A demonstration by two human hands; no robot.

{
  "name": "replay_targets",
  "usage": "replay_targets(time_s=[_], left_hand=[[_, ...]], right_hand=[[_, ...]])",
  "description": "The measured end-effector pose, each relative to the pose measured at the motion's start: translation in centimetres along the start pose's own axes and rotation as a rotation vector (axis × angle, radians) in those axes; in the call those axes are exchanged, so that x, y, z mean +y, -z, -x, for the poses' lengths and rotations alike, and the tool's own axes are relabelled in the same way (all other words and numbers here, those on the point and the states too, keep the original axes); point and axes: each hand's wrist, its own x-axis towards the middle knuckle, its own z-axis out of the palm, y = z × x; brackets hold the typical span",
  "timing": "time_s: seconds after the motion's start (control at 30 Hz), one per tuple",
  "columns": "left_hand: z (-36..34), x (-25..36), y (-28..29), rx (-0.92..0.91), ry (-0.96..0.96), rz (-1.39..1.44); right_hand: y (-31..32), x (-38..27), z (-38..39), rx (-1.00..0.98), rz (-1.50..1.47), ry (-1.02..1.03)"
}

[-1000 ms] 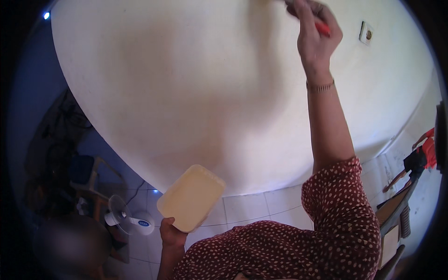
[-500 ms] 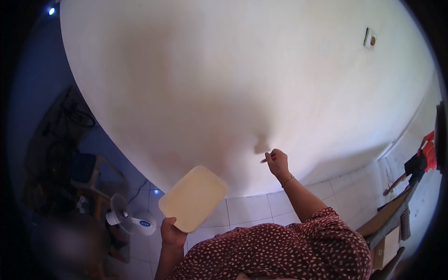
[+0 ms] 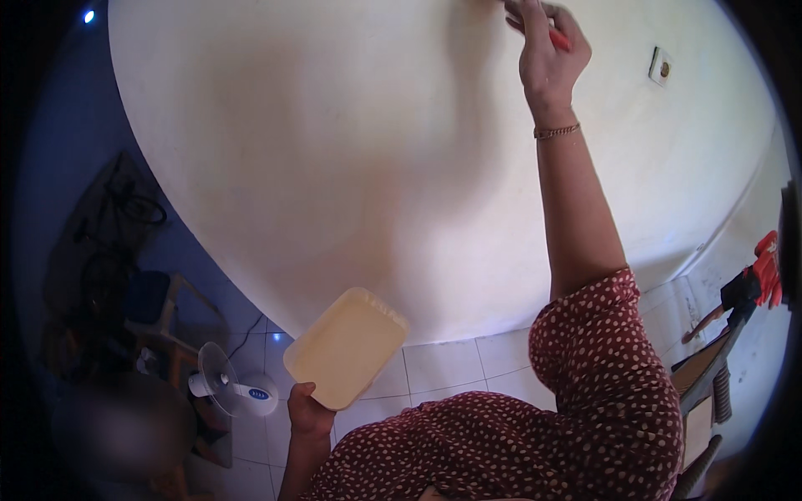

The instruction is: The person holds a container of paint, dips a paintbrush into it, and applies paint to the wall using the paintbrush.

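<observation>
My left hand point(image 3: 309, 412) grips the near corner of a pale cream rectangular tub point(image 3: 387, 310), its thumb over the rim. The tub is held low in front of the white wall point(image 3: 334, 125); I cannot tell how full it is. High up, my right hand point(image 3: 553, 63) is closed round a paintbrush with a red handle point(image 3: 560, 39). The brush's other end points up and left at the wall, partly cut off by the top edge, so contact with the wall is hard to make out.
A wall socket point(image 3: 661, 67) sits right of my raised arm. At the lower left stand a white fan point(image 3: 242, 395), a chair point(image 3: 150, 298) and a bicycle point(image 3: 134, 204). On the right are red and black cloths point(image 3: 762, 275) and wooden furniture point(image 3: 706, 367). White tiles point(image 3: 443, 367) cover the floor.
My right hand has risen far up the wall with the paintbrush, from near its bottom to the top of the view. The left hand and tub have barely moved.
</observation>
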Motion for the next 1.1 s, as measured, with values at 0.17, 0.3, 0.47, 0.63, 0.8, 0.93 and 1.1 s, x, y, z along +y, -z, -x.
replay_targets(time_s=[0.17, 0.3, 0.47, 0.63, 0.8, 0.93, 1.1], left_hand=[[0.1, 0.3, 1.0, 0.036, -0.016, 0.022], [0.3, 0.8, 2.0, 0.048, -0.028, 0.005], [-0.2, 1.2, 2.4, 0.033, -0.035, -0.008], [0.4, 0.7, 3.1, 0.029, -0.048, 0.006], [0.1, 0.9, 3.3, 0.056, -0.046, 0.037], [-0.8, 0.8, 3.5, 0.079, -0.049, 0.038], [-1.0, 1.5, 4.8, 0.125, -0.047, 0.023]], right_hand=[[2.3, 2.0, 15.0, -0.183, 0.295, 0.177], [7.7, 2.0, 30.5, -0.529, 0.409, -0.289], [9.4, 6.6, 34.1, -0.676, 0.523, -0.458], [0.4, 2.9, 17.2, -0.547, 0.337, -0.451], [-6.1, -3.7, 2.7, -0.171, 0.102, 0.115], [-7.3, -0.9, 2.9, -0.032, 0.119, 0.212], [-2.1, 2.6, 21.7, -0.459, 0.340, 0.132]])
